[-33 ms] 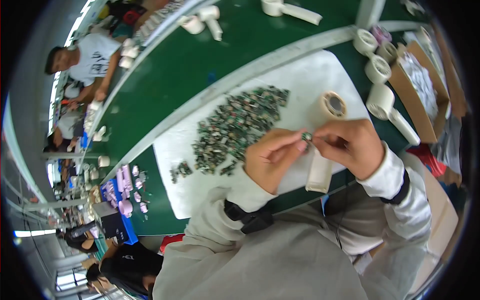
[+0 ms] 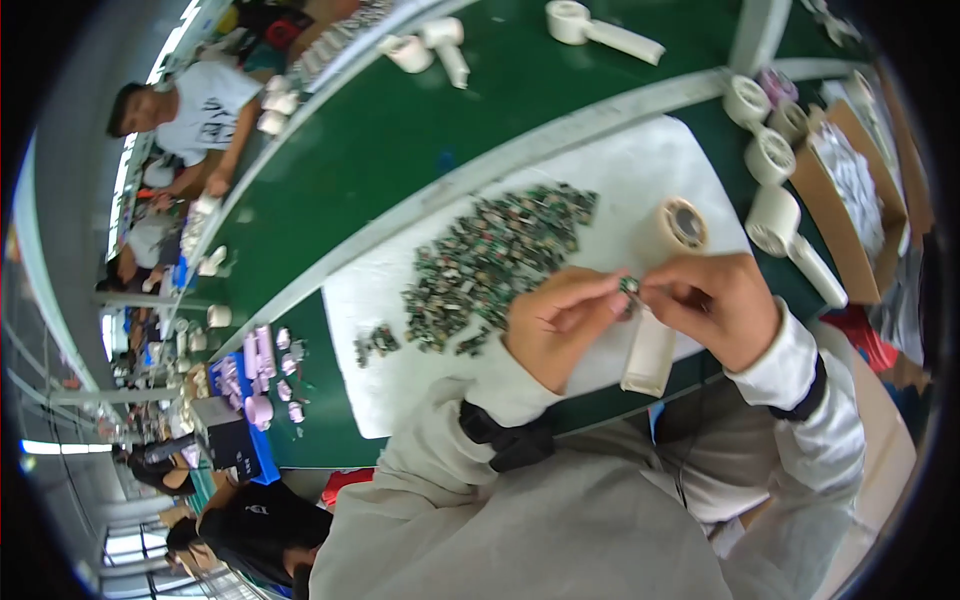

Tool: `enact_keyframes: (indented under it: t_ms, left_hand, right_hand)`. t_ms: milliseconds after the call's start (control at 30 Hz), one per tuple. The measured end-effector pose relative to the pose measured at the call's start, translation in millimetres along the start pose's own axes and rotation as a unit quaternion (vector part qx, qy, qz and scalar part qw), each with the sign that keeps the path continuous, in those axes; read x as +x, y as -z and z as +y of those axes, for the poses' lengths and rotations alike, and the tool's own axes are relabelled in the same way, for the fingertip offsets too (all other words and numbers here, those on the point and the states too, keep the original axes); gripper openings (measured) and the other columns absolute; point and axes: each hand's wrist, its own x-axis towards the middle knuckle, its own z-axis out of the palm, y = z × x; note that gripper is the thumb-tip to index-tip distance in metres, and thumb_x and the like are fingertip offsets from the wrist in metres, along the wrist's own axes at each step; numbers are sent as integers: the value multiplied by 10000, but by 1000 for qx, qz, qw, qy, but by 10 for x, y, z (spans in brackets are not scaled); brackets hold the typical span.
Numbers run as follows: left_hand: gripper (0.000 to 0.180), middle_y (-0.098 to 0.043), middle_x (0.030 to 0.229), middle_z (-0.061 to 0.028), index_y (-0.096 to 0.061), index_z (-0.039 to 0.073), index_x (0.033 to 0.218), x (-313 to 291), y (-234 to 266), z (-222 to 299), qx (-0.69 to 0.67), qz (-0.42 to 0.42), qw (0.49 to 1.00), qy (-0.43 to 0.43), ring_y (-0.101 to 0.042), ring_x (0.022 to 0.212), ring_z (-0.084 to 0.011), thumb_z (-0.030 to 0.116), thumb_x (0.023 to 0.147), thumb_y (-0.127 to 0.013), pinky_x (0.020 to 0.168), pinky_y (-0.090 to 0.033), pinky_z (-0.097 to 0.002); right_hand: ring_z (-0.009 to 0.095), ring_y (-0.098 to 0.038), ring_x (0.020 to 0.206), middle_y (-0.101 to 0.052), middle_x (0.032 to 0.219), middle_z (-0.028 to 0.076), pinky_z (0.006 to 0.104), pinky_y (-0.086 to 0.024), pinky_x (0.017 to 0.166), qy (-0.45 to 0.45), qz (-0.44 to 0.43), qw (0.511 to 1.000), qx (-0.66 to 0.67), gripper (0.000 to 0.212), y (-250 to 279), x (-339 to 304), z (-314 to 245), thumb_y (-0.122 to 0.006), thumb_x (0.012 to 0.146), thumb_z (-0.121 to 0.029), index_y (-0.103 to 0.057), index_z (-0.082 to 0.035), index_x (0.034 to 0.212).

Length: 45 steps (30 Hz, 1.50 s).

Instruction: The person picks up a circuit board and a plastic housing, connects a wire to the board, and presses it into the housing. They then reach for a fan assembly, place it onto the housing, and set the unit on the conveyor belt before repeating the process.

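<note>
A small green circuit board (image 2: 628, 285) is pinched between the thumb and forefinger of my left hand (image 2: 562, 325). My right hand (image 2: 722, 308) has its fingertips closed together at the board's right edge; finer detail there is too small to make out. Just beneath both hands lies a cream-coloured handheld fan housing (image 2: 650, 358), its round head (image 2: 684, 224) beyond my fingers and its handle toward me. Left of my hands, a pile of similar circuit boards (image 2: 500, 255) covers much of a white mat (image 2: 390, 408). A smaller cluster of boards (image 2: 376, 345) sits apart from the pile.
White fan housings (image 2: 770, 220) line the right side, beside a cardboard box (image 2: 850, 200) with white contents. A pale rail (image 2: 480, 170) crosses behind the mat. Pink parts (image 2: 258, 360) and a blue tray (image 2: 262, 455) are on the left. A co-worker (image 2: 205, 110) sits far left.
The whole view has shifted slightly, so everything appears a little further right and mostly lower. My hands keep the same pinch on the board.
</note>
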Motion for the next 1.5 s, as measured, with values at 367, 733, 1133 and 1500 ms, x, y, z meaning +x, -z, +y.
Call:
enact_keyframes:
  t_ms: [367,733,1133,1500]
  left_hand:
    - [283,-652,1122,-143,-658,-4,1238,-14,45,22,-74,-67,994,47,-682,1006,-221,-29,958,-622,862,-586,-336]
    - [267,-651,1052,-109,-678,-9,1202,-33,78,-5,64,-62,994,63,-660,955,-169,-27,936,-658,848,-558,-281]
    - [258,-641,1167,-175,-648,-53,1200,10,19,-50,1,3,1000,24,-668,1025,-214,-64,943,-624,914,-575,-333]
    - [271,-609,1259,-191,-629,-53,1229,-33,-9,12,-31,26,999,15,-669,1060,-245,-38,959,-613,928,-581,-356]
  right_hand:
    - [116,-536,507,-605,602,63,269,-429,510,-35,-71,997,23,88,85,10,-60,-735,861,-38,-703,17,923]
    - [123,-484,488,-560,582,57,280,-401,493,-32,-58,998,11,85,30,-26,-3,-717,888,-55,-697,6,944]
    - [194,-547,521,-569,643,61,334,-414,501,68,-23,997,-6,111,3,25,114,-713,893,-73,-703,-39,999]
    - [178,-567,567,-622,793,76,304,-463,527,124,-24,992,-6,153,-35,-6,84,-735,853,-43,-740,-50,1006]
